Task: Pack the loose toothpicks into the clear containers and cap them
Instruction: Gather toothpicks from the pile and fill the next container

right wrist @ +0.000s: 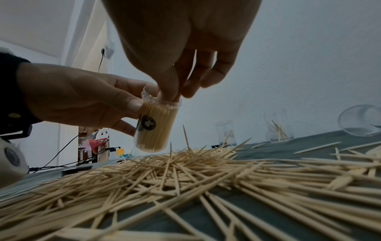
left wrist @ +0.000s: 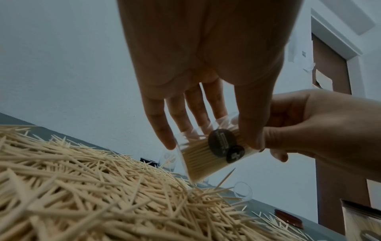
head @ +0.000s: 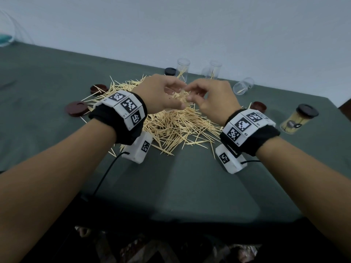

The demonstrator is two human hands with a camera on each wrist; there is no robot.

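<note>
Progress, as judged from present positions: early to middle stage. One jar (head: 298, 121) stands at the right edge of the head view, full of toothpicks and capped in black; that unit appears complete. A second jar (right wrist: 155, 124) is in hand above the centre of the pile, nearly full, uncapped.

Hands: the left hand (head: 161, 93) grasps the held jar, thumb on its near wall and fingers round the far side, holding it roughly upright with its base just above the pile. The right hand (head: 212, 97) has its thumb and forefinger pinched together at the jar mouth, fingertips (right wrist: 168, 94) dipping inside the rim. Whether they hold toothpicks I cannot tell; they appear to be seating or adding some.

Outstanding: the pile (head: 174, 128) of loose toothpicks is large and spreads across the centre of the table (head: 47, 92), with strays at its edges. Most of the stock is therefore unpacked.

Count, head view:
- Jars: five clear ones. One capped and full; one in hand; two upright at upper centre, jar (head: 183, 70) and jar (head: 214, 70), each with only a few toothpicks; one jar (head: 243, 86) lying on its side to their right, near empty.
- Loose caps: four. Black cap (head: 170, 71) beside the upper-centre jar; brown cap (head: 98, 89) and brown cap (head: 77, 108) at the pile's left; brown cap (head: 258, 106) at its right.
- Toothpicks: too many to count.

Four jars remain to be filled and capped; four loose caps match that number.
</note>
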